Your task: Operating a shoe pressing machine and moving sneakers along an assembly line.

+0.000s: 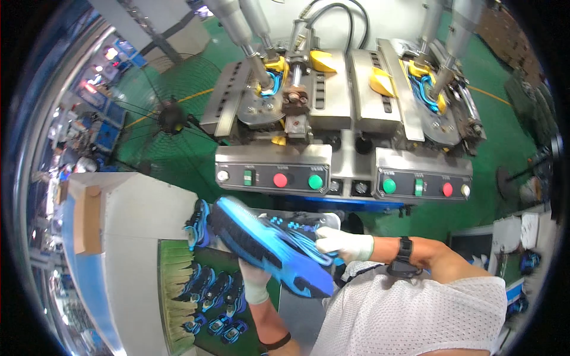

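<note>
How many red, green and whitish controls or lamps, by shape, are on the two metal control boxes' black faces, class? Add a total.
Red round buttons: 2
Green round buttons: 2
Green rectangular controls: 2
Whitish round knobs or lamps: 2
Total: 8

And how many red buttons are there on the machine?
2. One red button is on the left control panel, between a green switch and a round green button. The other is on the right panel, between another green switch and a pale button. No others show.
</note>
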A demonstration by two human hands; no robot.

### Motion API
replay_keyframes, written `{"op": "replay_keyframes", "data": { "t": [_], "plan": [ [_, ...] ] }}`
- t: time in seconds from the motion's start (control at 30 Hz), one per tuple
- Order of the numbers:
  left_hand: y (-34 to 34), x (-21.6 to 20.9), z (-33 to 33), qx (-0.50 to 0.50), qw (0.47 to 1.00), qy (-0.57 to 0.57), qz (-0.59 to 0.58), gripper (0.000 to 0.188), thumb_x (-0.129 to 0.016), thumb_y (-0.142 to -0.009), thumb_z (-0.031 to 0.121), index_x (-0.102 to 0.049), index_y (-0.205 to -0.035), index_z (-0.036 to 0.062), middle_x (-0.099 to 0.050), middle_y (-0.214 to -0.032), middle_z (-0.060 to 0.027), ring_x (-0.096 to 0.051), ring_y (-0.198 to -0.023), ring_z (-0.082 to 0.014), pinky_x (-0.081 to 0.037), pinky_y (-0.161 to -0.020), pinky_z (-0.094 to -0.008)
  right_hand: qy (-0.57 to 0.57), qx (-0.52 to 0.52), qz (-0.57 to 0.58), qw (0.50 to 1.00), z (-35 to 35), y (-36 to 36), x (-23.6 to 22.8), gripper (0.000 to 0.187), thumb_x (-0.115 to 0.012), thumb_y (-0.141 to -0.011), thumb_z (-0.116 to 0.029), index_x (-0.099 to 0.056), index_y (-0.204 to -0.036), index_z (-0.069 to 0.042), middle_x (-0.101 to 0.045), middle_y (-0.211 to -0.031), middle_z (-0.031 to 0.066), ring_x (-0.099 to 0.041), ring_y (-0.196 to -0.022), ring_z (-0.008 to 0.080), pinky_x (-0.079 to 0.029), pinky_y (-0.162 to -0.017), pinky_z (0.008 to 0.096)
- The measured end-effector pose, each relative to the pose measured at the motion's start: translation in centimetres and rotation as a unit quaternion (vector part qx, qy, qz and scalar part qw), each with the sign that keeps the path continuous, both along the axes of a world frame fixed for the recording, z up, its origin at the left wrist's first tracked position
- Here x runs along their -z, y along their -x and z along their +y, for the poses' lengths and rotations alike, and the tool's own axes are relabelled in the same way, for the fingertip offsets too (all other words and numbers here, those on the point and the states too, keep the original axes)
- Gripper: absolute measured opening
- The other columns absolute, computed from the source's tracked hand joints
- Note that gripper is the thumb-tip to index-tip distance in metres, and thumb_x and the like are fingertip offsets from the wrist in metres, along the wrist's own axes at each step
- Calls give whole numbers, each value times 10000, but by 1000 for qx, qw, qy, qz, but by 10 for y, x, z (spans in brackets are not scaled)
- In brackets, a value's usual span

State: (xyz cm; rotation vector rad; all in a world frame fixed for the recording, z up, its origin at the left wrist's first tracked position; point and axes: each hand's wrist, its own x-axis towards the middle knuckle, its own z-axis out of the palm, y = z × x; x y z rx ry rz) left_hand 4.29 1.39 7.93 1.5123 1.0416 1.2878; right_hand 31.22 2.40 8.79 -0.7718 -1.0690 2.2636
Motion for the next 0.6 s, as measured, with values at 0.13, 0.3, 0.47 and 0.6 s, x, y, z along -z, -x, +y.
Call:
{"op": "replay_keyframes", "data": {
  "t": [0.13,0.3,0.47,0.6],
  "plan": [
    [-68,-57,34,-152,981,109,47,522,-667,-957,159,-480,-1392,-60,-625,-1276,-164,-626,-1124,-215,-492,-983,-330,46,97,48,993,32,-62,-39,283,-684,-922,-333,-612,-866,-65,-522,-774,-47,-424,-689,32,-355,-585,250],
    [-97,-20,66,-139,984,116,-10,453,-581,-1014,172,-495,-1376,-87,-595,-1327,-216,-608,-1214,-315,-522,-1015,-404,35,197,145,969,52,-148,-13,730,-835,-749,-206,-510,-1361,24,-651,-1179,97,-635,-936,148,-512,-787,278],
    [-113,-34,104,-159,981,109,-15,429,-571,-1002,105,-493,-1376,-91,-593,-1339,-213,-601,-1226,-287,-502,-1030,-367,33,268,248,930,65,-194,-6,777,-845,-754,-154,-473,-1413,25,-649,-1277,166,-661,-1134,283,-542,-989,424],
    [-106,-51,170,-131,989,33,64,485,-584,-970,37,-441,-1420,-73,-545,-1405,-216,-551,-1296,-291,-437,-1088,-364,60,320,219,920,71,-195,-3,617,-796,-825,-183,-529,-1346,16,-687,-1189,148,-701,-1033,252,-586,-899,401]
  ]
}}
